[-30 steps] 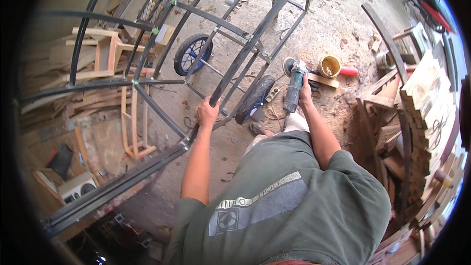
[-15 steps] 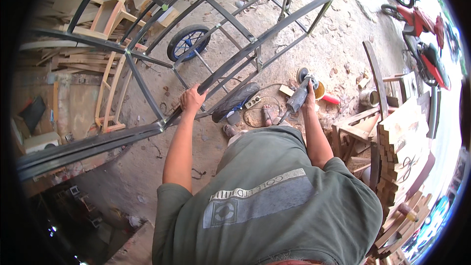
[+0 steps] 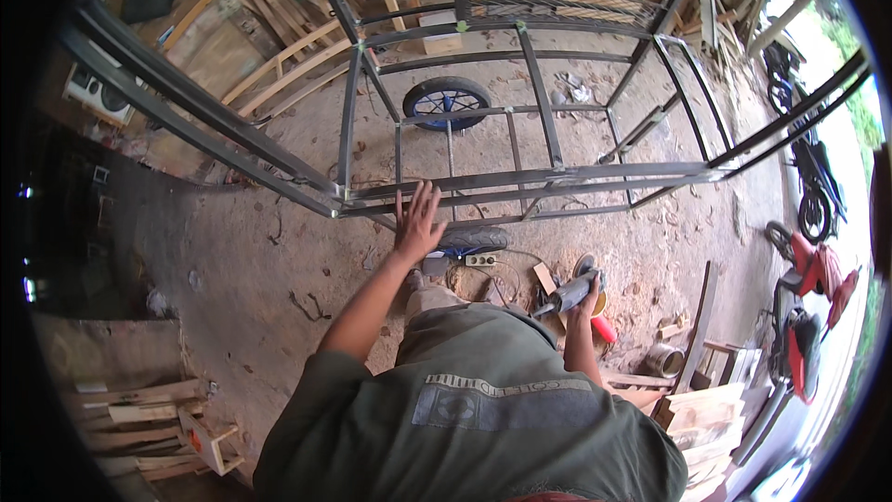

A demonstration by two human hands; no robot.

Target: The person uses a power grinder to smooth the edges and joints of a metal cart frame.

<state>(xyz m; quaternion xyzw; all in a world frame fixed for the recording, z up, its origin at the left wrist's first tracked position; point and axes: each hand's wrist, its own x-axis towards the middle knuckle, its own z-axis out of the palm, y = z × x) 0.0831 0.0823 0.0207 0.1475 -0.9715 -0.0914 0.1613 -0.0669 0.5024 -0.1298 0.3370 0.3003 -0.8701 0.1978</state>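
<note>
Two bare hands reach forward from a person in a dark green short-sleeved T-shirt [image 3: 465, 353]. Left hand [image 3: 420, 231] lies palm down with its grip slack and its fingers spread, holding nothing; the fingertips overlap the near rail of a large, dark, square-tubed metal frame [image 3: 641, 170], but whether they touch it I cannot tell. That frame spans the view ahead of the person, with pale marks at several joints.

Right hand [image 3: 591, 297] has its grip wrapped round a grey, cylinder-bodied angle grinder [image 3: 565, 296], which is held to the person's right, near the frame's near side. Its round disc [image 3: 584, 265] is at the far end, away from the body. Partly hidden behind the hand is a yellow round tub [image 3: 601, 304], with a red cylindrical object [image 3: 604, 329] just beside it.

One blue-rimmed, black-tyred wheel [image 3: 444, 102] shows through the frame's bars; a second black tyre [image 3: 474, 240] is nearer, beside a pale multi-socket power strip [image 3: 480, 261] on the dusty, litter-strewn floor [image 3: 279, 270]. Further right stands a red motorcycle [image 3: 806, 339].
</note>
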